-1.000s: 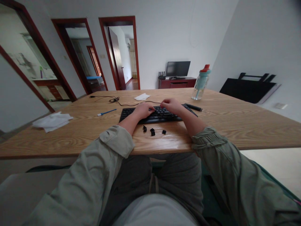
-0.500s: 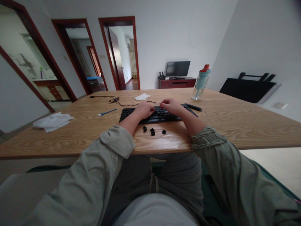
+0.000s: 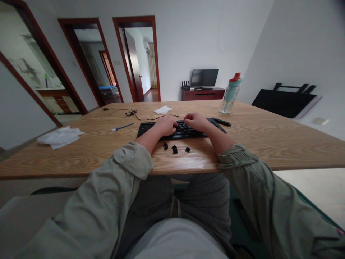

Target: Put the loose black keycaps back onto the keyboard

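Note:
A black keyboard (image 3: pixel 147 128) lies on the wooden table (image 3: pixel 269 140) in front of me. My left hand (image 3: pixel 165 126) rests on its middle with the fingers curled down onto the keys. My right hand (image 3: pixel 196 121) sits just to the right of it, fingers likewise bent over the keys, the two hands nearly touching. What, if anything, the fingertips pinch is too small to see. Three loose black keycaps (image 3: pixel 174 148) lie on the table just in front of the keyboard, between my forearms.
A black pen-like tool (image 3: pixel 222 122) lies at the keyboard's right end. A teal water bottle (image 3: pixel 230 94) stands behind it. A blue-tipped stick (image 3: pixel 122 127), white tissues (image 3: pixel 60 136), a crumpled tissue (image 3: pixel 163 109) and the keyboard cable (image 3: pixel 131 113) lie to the left and behind.
Both hands stay on the keyboard in nearly the same place. The view has shifted slightly, so everything sits a little higher in the frame.

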`<state>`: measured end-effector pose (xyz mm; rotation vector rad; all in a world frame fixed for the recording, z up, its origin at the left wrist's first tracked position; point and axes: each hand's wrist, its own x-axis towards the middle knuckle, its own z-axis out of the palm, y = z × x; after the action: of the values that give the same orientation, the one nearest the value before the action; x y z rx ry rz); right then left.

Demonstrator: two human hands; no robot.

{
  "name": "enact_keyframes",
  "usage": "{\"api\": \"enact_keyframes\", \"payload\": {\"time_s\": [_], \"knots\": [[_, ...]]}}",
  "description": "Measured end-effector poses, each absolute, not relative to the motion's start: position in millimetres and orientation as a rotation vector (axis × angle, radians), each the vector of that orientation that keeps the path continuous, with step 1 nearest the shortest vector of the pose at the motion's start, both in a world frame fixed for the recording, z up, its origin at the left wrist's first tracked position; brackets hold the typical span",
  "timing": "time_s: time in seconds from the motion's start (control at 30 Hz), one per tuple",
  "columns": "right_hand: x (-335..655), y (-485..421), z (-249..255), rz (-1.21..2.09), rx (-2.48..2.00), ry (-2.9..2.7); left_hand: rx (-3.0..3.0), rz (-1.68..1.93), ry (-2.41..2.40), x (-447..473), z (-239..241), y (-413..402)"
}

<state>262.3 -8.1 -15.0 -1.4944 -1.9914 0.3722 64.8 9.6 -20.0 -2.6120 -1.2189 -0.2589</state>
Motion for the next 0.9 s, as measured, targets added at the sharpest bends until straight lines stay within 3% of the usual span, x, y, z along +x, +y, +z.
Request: {"api": "enact_keyframes", "payload": {"time_s": [0.57,0.9], "knots": [[265.3,-5.9,-16.2,0.355,-1.445,-1.965,-2.609,-0.161,-1.268,72.4,-23.6,-0.1],[263.5,-8.7,-11.0,0.305,-1.453,-1.956,-2.591,-0.316,-1.328,61.1,-29.9,1.3]]}}
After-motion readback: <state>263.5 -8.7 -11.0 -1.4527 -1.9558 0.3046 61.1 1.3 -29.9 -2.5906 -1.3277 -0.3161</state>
